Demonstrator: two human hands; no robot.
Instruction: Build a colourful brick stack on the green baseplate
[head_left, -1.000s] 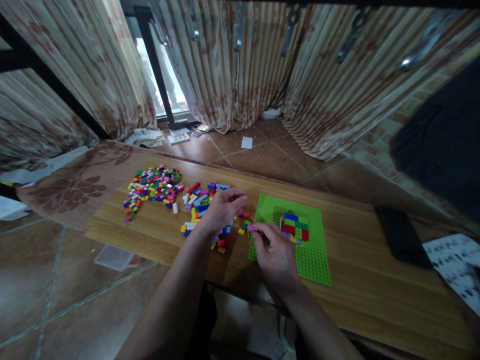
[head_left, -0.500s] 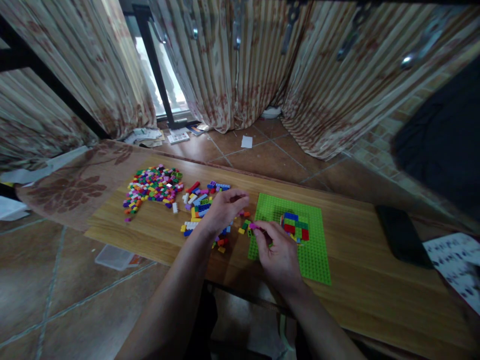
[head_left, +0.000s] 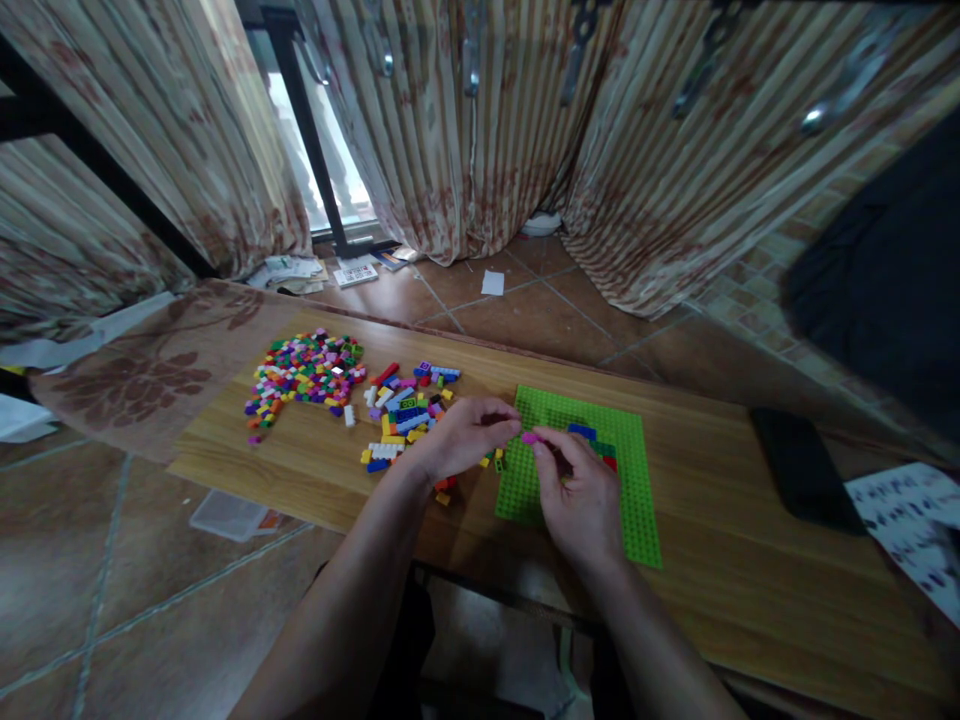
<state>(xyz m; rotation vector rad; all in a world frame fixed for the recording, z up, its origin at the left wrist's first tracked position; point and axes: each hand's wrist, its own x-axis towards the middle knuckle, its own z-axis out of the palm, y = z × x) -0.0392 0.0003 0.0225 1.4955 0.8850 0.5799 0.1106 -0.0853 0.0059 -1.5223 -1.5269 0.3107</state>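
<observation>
Both hands have shifted rightward since half a second ago, carrying the pink brick from the edge of the green baseplate (head_left: 637,525) to over its left part; the left fingertips now sit closer to the brick. Right hand (head_left: 579,485): thumb and forefinger pinched on the pink brick (head_left: 530,438), remaining fingers curled. Left hand (head_left: 476,432): half-curled, thumb and fingers nearly together just beside the brick; cannot tell from here whether they touch it or hold anything small. Built-up bricks (head_left: 604,450) on the baseplate, partly hidden behind the right hand. Loose bricks (head_left: 405,415) lie left of the plate, a few beneath the left hand; a heap of small bricks (head_left: 307,375) farther left on the worktop (head_left: 720,580). Risks, as I judge them: such a small piece in a fingertip pinch could twist or pop free if squeezed off-centre or nudged by the left fingers, and might get lost among the strays. Right knuckles, so close to the built-up bricks, could knock one loose if the wrist dropped. Left forearm passes low by the stray pieces; a careless sweep could scatter some to the floor.
</observation>
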